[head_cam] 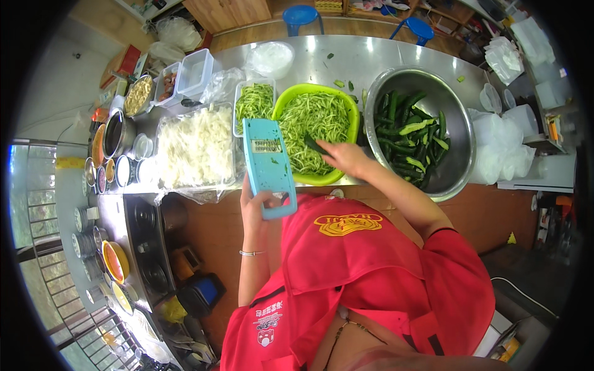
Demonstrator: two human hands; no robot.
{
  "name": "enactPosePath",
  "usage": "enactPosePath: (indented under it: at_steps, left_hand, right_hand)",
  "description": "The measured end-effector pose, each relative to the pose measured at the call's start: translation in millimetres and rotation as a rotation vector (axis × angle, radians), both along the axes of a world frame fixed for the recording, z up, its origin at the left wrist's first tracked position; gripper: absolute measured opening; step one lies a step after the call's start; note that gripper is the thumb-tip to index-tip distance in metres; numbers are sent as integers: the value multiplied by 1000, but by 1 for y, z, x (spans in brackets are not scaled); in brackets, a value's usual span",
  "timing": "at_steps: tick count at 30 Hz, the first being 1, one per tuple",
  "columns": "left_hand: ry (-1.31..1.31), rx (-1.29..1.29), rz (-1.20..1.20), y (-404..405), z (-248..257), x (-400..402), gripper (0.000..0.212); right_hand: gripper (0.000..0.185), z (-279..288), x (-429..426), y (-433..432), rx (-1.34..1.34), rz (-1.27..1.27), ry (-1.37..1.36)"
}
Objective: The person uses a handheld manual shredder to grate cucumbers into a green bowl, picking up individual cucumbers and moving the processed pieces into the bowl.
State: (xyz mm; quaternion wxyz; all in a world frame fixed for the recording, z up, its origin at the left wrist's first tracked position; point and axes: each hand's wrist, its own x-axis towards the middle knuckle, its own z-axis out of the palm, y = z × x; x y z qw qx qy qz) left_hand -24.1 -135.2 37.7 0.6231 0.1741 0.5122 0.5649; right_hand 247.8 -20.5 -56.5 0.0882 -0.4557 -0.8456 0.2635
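Observation:
My left hand (255,202) grips the handle end of a light blue hand grater (271,171), which is tilted over the left rim of a lime-green basin (354,134). Shredded green cucumber (320,111) fills that basin. Above the shreds, my right hand (345,158) holds a dark green cucumber piece (315,144), apart from the grater's metal blade (266,146). Bits of green peel cling to the grater. To the right, a large steel bowl (457,171) holds several dark green cucumbers (394,130), some partly peeled.
A clear tub of more green shreds (254,99) stands behind the grater. Left of it is a plastic-lined tray of pale shreds (197,146). Small bowls, a dark-filled pot (118,134) and plastic containers (196,69) crowd the left end. White plastic bags (499,148) lie at right.

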Motion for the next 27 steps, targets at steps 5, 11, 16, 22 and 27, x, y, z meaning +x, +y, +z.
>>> enactPosePath:
  at_steps: [5, 11, 16, 22, 27]
  left_hand:
    - [41, -23, 20, 3, -4, 10, 76]
    - [119, 4, -109, 8, -21, 28, 77]
    - [152, 17, -125, 19, -28, 54, 83]
    - [320, 71, -310, 5, -25, 77, 88]
    - [342, 79, -230, 24, -29, 72, 85]
  right_hand:
    - [55, 9, 5, -47, -39, 39, -119]
    - [54, 40, 19, -60, -28, -153, 222]
    - [42, 77, 3, -86, 72, -62, 346]
    - [44, 56, 2, -36, 131, -314, 195]
    - [47, 63, -3, -91, 178, -86, 170]
